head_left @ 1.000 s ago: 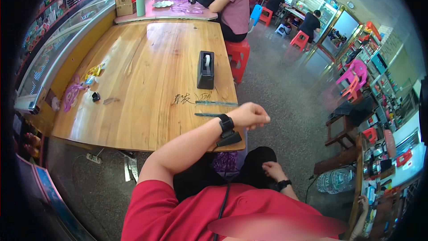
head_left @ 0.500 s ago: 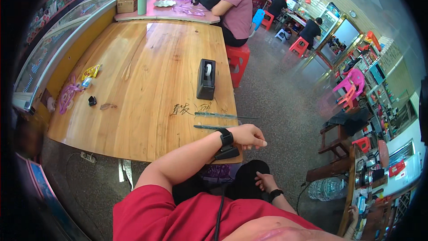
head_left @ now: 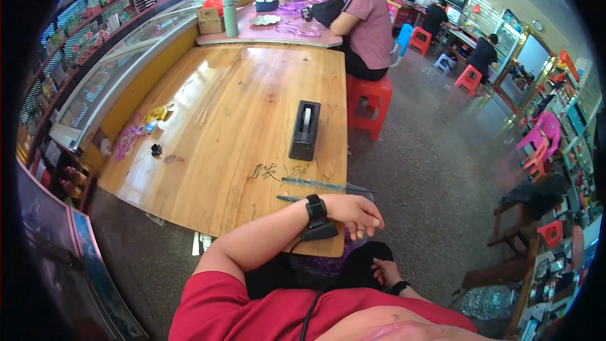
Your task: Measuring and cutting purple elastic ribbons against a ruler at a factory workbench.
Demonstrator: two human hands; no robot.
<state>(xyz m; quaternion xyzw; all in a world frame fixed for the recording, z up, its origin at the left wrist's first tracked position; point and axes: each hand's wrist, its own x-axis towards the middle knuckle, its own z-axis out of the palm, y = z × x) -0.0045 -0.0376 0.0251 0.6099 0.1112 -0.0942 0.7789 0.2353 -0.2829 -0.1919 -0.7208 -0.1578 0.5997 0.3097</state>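
My left forearm lies across the near right corner of the wooden table, and my left hand hangs past its edge. Its fingers are loosely bent and apart, with nothing visible in them. A black strap circles that wrist, and a black box with a cord sits beside it. Just beyond the hand lie a long dark-green strip and a shorter one. Low by my dark-clothed leg, my right hand has its fingers curled in; whatever they may hold is hidden.
A black tape dispenser stands near the table's right side. Purple strips, a yellow packet and a small black item lie at the left. A seated person is on a red stool. Purple material shows below the table.
The view has shifted, so the table and room sit lower and further right. My left fingers have spread and dropped somewhat. My right hand stays low by my leg.
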